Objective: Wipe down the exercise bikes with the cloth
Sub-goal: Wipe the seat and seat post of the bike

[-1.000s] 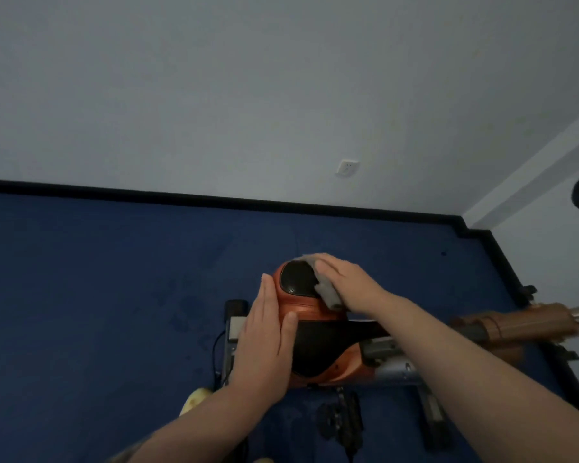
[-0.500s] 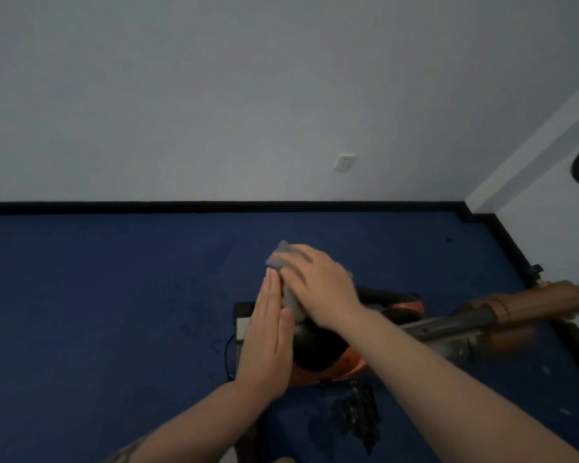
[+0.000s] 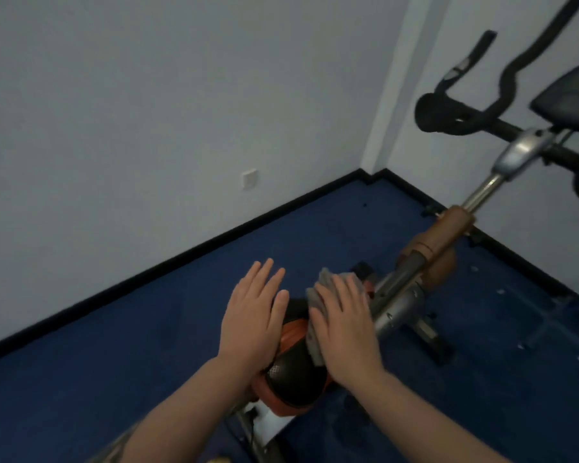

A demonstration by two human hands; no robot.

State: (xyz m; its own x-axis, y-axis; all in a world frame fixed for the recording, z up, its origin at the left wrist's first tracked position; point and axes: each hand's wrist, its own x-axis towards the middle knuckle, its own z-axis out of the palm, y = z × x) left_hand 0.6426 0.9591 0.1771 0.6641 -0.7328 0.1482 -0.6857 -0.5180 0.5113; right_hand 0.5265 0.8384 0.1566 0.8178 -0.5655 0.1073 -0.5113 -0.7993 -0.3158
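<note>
An exercise bike stands on blue carpet, its orange-and-black saddle [image 3: 293, 375] directly below me. My left hand [image 3: 253, 315] rests flat on the saddle's left side, fingers straight. My right hand [image 3: 343, 324] presses a grey cloth [image 3: 328, 284] flat against the saddle's right side; the cloth shows beyond my fingertips and under the palm. The grey frame tube [image 3: 395, 302] and brown post sleeve [image 3: 447, 237] rise to the right toward the black handlebars [image 3: 455, 116].
White walls meet in a corner [image 3: 371, 168] behind the bike, with a black skirting line along the blue carpet [image 3: 131, 345]. A white wall socket [image 3: 249, 178] sits on the left wall. The bike's base bars [image 3: 428, 332] lie on the floor at right.
The view has swung right and up, bringing the handlebars into sight. My right hand with the cloth has slid from the saddle's far tip along its right side. My left hand stays flat on the left side.
</note>
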